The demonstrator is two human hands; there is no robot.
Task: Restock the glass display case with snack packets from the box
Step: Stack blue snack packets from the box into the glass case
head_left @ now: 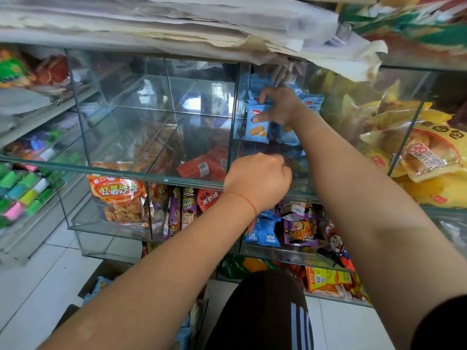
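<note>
- Glass display case (161,170) fills the shop wall, with box (101,286) on the floor below.
- Right hand (279,106) grip pinches an upright blue snack packet (257,127) inside the compartment.
- Left hand (260,180), curled below the right, seems empty.

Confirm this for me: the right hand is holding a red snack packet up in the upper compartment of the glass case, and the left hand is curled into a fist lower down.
Not quite. In the head view, the packet that the right hand holds in the upper compartment of the glass case is light blue, not red. The left hand is curled lower down, as you said.
</note>
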